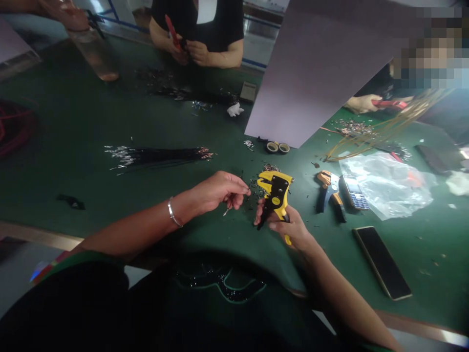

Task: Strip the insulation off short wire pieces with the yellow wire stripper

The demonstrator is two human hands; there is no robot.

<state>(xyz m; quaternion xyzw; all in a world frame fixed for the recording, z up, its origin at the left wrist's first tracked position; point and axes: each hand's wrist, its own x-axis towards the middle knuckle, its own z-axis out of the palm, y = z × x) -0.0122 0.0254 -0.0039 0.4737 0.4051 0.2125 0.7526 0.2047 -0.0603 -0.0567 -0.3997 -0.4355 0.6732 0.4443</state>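
Observation:
Yellow-and-black wire strippers [277, 199] are in my right hand [293, 227], its fingers wrapped round the handles and the jaws pointing left. Just left of the jaws, my left hand [222, 190] is closed in a pinch on a short thin wire [226, 211]; its silvery end pokes out below the fingers, and the rest is mostly hidden. Beyond my left hand lies a bundle of black wires [161, 155], with silvery tips at its left end and copper-coloured tips at its right. Small dark scraps [252, 188] are scattered on the table between my hands.
Right of me lie another pair of strippers [331, 193], a keypad phone [354, 191], a clear plastic bag [395, 186] and a smartphone [382, 262]. Tape rolls [277, 147] sit by a pale upright panel [311, 68]. Co-workers hold red-handled tools [171, 30] across the green table [73, 161].

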